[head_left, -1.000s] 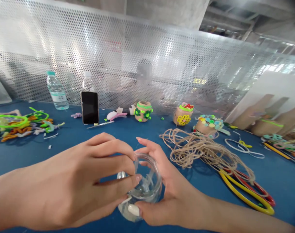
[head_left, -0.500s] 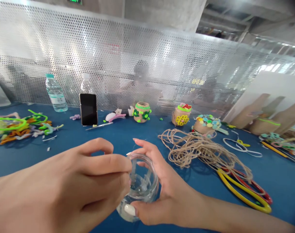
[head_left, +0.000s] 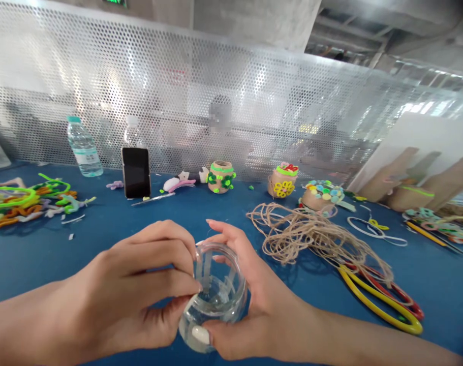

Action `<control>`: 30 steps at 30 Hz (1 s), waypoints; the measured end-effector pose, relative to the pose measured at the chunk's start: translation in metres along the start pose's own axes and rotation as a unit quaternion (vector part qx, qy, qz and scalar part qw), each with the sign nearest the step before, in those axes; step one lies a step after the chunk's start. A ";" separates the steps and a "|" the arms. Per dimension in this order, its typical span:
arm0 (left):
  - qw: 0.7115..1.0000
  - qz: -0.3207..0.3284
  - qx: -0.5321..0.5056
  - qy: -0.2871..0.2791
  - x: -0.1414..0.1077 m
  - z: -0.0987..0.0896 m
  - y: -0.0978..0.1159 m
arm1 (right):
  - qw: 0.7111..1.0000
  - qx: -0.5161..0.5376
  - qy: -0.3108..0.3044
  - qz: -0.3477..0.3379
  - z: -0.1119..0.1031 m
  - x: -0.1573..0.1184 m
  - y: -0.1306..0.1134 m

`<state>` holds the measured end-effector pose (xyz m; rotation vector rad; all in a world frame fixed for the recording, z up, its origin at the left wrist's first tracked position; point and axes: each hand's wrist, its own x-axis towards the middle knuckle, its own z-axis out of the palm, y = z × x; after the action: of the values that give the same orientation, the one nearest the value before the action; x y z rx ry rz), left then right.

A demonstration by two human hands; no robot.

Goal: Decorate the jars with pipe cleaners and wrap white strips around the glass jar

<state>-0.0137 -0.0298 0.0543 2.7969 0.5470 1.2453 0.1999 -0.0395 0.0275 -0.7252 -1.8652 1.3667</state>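
Together, the left hand (head_left: 128,274) and right hand (head_left: 254,300) clamp a clear glass jar (head_left: 216,305), with jute twine (head_left: 303,236) just past the right.

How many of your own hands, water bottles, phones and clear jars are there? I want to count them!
Hands: 2, the left hand and the right hand
Water bottles: 2, one with a teal cap and one with a white cap
Phones: 1
Clear jars: 1
Total: 6
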 end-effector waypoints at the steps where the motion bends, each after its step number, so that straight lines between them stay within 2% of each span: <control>1: 0.999 0.002 -0.022 -0.031 -0.002 -0.002 -0.003 | 1.000 -0.003 0.001 -0.002 0.000 0.000 0.000; 4: 0.991 -0.024 -0.085 -0.097 -0.014 -0.011 -0.013 | 1.000 -0.017 0.006 0.003 0.000 0.000 -0.002; 8: 0.991 -0.057 -0.057 -0.108 -0.025 -0.016 -0.016 | 1.000 -0.022 0.002 0.001 0.000 0.000 0.000; 11: 0.995 -0.050 -0.030 -0.081 -0.021 -0.005 -0.006 | 1.000 -0.006 0.001 -0.015 0.002 0.001 0.003; 14: 0.995 -0.047 -0.087 -0.020 -0.013 0.009 0.005 | 1.000 -0.002 0.003 -0.022 0.003 0.001 0.004; 16: 0.981 -0.108 -0.161 0.006 -0.010 0.016 0.009 | 1.000 -0.012 0.003 -0.022 0.004 0.002 0.002; 19: 0.934 -0.239 -0.266 0.017 -0.010 0.020 0.012 | 1.000 -0.018 0.004 -0.016 0.004 0.002 -0.002; 21: 0.913 -0.279 -0.297 0.027 -0.012 0.020 0.013 | 1.000 -0.019 0.004 -0.015 0.005 0.002 -0.004; 27: 0.928 -0.267 -0.251 0.068 -0.016 0.023 0.016 | 1.000 -0.015 -0.003 -0.001 0.005 0.000 -0.005; 30: 0.936 -0.268 -0.204 0.100 -0.014 0.016 0.010 | 1.000 -0.019 0.000 0.006 0.003 -0.002 -0.004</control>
<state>-0.0080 -0.0417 0.0353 2.0072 0.8686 1.3261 0.1984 -0.0439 0.0300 -0.7553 -1.8941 1.3421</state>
